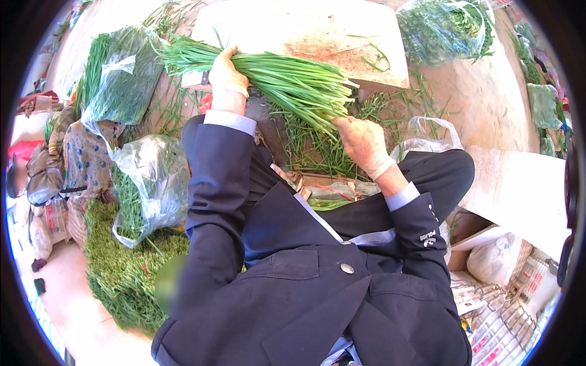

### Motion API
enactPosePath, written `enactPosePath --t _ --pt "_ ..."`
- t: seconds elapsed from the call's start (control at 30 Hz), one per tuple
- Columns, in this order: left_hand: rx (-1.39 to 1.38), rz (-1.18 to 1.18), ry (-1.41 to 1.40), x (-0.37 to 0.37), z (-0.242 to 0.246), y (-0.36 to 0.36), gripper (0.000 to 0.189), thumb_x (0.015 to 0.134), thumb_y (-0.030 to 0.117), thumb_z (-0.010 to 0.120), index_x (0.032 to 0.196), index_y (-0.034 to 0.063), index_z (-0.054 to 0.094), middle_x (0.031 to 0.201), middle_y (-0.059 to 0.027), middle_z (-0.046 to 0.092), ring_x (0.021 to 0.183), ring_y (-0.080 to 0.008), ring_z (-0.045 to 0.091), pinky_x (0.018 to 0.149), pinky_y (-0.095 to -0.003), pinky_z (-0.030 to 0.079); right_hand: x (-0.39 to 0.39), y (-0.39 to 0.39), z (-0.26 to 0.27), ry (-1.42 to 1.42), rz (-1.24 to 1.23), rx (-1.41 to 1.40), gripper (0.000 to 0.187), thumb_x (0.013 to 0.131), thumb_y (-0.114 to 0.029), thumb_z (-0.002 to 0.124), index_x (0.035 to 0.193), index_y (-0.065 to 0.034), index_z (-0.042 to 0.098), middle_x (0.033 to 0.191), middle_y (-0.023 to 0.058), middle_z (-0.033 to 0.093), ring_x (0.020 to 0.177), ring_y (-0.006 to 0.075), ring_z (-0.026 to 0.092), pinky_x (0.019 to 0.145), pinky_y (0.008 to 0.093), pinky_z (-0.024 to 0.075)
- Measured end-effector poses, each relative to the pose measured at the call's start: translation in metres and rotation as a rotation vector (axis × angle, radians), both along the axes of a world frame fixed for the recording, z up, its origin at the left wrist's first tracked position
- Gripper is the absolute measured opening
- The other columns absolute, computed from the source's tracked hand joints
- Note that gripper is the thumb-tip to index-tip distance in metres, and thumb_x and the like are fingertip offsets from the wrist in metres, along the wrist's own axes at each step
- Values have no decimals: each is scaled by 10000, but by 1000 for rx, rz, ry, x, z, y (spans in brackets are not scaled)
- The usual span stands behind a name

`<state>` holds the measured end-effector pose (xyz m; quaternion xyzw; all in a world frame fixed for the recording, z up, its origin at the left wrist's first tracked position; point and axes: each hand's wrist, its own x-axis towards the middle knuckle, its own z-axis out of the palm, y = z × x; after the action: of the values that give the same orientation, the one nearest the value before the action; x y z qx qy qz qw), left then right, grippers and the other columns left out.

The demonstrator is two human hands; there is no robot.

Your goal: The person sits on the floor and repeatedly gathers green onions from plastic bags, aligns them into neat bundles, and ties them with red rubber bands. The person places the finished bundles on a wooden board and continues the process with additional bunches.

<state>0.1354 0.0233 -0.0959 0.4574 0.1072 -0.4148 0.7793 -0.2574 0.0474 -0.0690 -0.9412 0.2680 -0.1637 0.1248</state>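
A thick bunch of long green chives [284, 75] lies across my front, its leafy tips at the left and its pale cut ends at the right. My left hand [228, 73], in a thin pale glove, is wrapped around the bunch near the tips. At the lower corner of the pale ends, my right hand [364, 144], also gloved, has its fingers curled on a few stalk ends. Behind the bunch is a white board [256, 25] with brown dirt and loose green scraps. A dark knife handle [205, 78] shows at the board's near left edge.
Plastic bags of greens stand at the left [132, 87], nearer by my left arm [158, 183], and at the far right [444, 32]. A big pile of green stalks [123, 256] is beside my left elbow. Loose trimmings [316, 146] cover the ground below my hands. Another person sits far left.
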Motion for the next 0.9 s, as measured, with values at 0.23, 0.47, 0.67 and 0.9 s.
enactPosePath --t 0.23,0.47,0.67,0.9 --pt "-60 -20 -12 -7 4 2 113 971 95 717 950 17 638 912 -105 629 865 -301 640 844 -504 553 11 3 -24 -61 -319 301 265 1002 -300 703 1151 -98 787 876 193 779 825 379 768 747 487 596" --pt "-22 -12 -31 -11 -2 -8 115 975 106 720 956 21 644 918 -108 643 841 -294 648 842 -491 566 22 -5 -15 84 -415 445 593 895 -538 797 1268 -77 791 956 223 791 936 382 772 891 442 576" --pt "2 -52 1 -14 -4 -14 111 967 109 732 970 31 653 933 -106 657 844 -295 659 823 -490 575 34 -13 -33 -187 -507 759 501 918 -464 790 1130 -11 830 956 191 817 842 260 785 853 370 580" --pt "34 -8 -2 -20 -2 -17 109 963 99 732 989 27 653 940 -106 656 850 -294 661 831 -486 572 39 -21 -57 -187 -583 604 329 898 -362 769 1014 -64 843 870 185 797 774 302 775 788 411 593"
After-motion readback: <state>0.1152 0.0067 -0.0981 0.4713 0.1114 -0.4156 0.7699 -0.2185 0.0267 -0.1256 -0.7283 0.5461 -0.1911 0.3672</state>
